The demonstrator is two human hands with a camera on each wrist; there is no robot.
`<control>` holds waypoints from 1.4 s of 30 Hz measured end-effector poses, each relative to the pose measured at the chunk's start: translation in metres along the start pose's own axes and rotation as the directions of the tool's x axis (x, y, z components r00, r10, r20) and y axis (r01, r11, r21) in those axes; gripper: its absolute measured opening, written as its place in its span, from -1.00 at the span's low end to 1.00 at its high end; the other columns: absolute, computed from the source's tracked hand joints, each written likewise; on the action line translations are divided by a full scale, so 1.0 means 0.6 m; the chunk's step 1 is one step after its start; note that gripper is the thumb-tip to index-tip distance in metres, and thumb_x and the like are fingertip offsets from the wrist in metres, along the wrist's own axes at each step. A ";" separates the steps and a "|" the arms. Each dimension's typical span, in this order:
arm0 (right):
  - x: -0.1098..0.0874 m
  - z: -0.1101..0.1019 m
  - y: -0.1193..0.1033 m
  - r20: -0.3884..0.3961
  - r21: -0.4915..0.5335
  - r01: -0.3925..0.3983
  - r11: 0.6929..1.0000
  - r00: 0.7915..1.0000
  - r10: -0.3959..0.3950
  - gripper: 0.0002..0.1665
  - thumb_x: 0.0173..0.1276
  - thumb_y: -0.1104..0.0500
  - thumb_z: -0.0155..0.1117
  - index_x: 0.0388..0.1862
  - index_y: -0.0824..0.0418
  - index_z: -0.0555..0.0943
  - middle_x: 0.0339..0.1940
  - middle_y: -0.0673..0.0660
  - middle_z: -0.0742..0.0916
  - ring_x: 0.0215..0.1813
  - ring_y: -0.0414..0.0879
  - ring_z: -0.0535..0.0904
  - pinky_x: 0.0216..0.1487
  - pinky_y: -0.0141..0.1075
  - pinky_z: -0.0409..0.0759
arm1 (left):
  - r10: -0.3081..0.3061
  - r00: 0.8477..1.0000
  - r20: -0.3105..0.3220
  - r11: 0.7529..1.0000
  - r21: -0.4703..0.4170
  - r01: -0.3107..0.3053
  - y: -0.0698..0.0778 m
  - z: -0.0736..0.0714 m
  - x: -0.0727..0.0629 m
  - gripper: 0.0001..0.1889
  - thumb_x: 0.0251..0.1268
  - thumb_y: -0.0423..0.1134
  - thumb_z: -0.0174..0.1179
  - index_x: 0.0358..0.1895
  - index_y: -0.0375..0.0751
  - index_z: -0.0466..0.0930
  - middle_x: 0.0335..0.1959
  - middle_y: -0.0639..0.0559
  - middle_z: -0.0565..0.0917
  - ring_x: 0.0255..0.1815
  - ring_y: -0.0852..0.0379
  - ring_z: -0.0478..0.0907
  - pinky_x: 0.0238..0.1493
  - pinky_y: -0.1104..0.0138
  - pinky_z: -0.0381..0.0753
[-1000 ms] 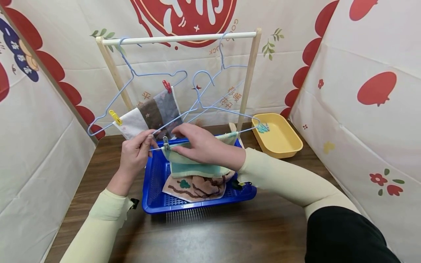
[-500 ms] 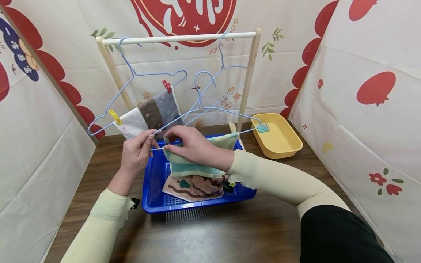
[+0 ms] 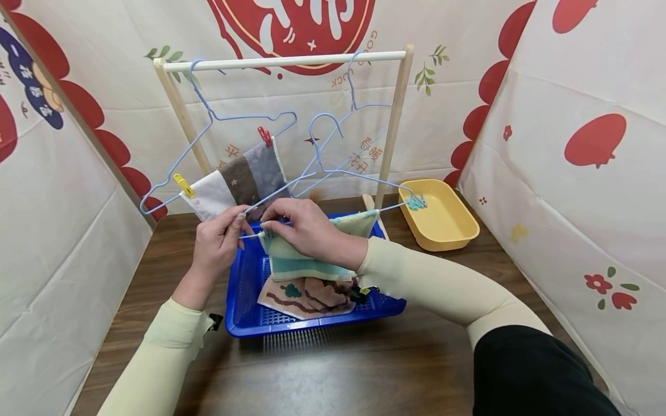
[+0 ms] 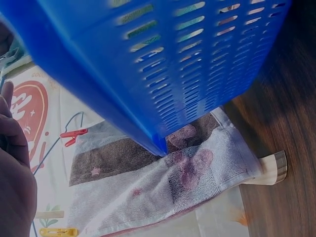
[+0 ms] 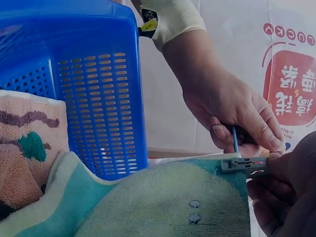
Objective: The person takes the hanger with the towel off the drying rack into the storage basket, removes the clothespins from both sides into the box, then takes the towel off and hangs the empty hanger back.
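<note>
My left hand (image 3: 215, 240) grips the left corner of a blue wire hanger (image 3: 364, 176), held low over the blue basket (image 3: 244, 328). Draped over the hanger's bottom bar is a green-and-teal towel (image 3: 307, 268). At the towel's left end, my right hand (image 3: 309, 228) pinches a grey-green clothespin (image 5: 242, 165) between thumb and fingers. In the right wrist view the clothespin's jaws lie over the towel's top corner, near the left hand's fingers. A brown patterned towel (image 3: 291, 297) lies in the basket.
Behind stands a wooden rack (image 3: 283, 60) with other blue hangers. A grey-white-brown towel (image 3: 247, 182) hangs there from a red clip (image 3: 265, 136) and a yellow clip (image 3: 184, 185). To the right, a yellow tray (image 3: 442, 222) holds teal clothespins (image 3: 416, 202).
My right hand has moved slightly left and its fingers have come round the clothespin, now pinching its handle end. The left hand stays on the hanger's corner.
</note>
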State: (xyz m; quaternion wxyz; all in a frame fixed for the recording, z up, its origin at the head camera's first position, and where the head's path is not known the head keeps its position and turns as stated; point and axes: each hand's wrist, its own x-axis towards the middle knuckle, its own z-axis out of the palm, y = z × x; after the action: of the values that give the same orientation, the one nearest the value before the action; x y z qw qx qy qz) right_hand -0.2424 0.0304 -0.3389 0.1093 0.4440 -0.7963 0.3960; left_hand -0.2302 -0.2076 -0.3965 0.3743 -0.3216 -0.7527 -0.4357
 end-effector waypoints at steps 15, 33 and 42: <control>-0.001 -0.012 -0.014 -0.105 0.048 0.024 0.999 0.994 -0.019 -0.89 0.66 0.21 0.40 0.04 0.22 0.73 -0.08 0.03 0.77 -0.09 -0.23 0.69 -0.07 -0.36 0.69 | -0.015 1.000 0.019 1.000 0.012 0.015 -0.003 -0.002 -0.003 -0.76 0.60 -0.60 0.17 0.14 -0.41 0.76 -0.48 -0.09 0.76 -0.67 0.14 0.55 -0.48 0.60 0.54; -0.047 -0.053 -0.012 -0.082 0.036 0.089 0.995 0.993 -0.086 -0.62 0.50 0.31 0.52 0.25 0.32 0.72 -0.10 0.08 0.73 -0.12 -0.11 0.70 -0.11 -0.33 0.73 | -0.007 1.000 0.023 1.000 0.026 0.006 -0.006 -0.008 -0.002 -0.76 0.65 -0.54 0.17 0.16 -0.34 0.77 -0.48 -0.09 0.76 -0.67 0.17 0.54 -0.48 0.60 0.54; -0.069 -0.134 0.005 -0.183 -0.021 0.163 0.986 0.969 -0.164 -0.50 0.44 0.44 0.45 0.35 0.38 0.66 -0.06 0.15 0.69 -0.12 -0.06 0.63 -0.15 -0.30 0.72 | -0.023 1.000 0.015 1.000 0.020 0.023 -0.009 -0.009 -0.005 -0.77 0.69 -0.50 0.15 0.16 -0.35 0.77 -0.49 -0.09 0.76 -0.67 0.16 0.55 -0.48 0.61 0.55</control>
State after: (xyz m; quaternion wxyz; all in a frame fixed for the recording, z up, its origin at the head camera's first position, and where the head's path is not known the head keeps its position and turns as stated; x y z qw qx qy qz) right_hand -0.2348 0.1152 -0.3090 0.2162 0.4692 -0.7447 0.4226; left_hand -0.2317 -0.2153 -0.3995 0.3668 -0.3124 -0.7635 -0.4301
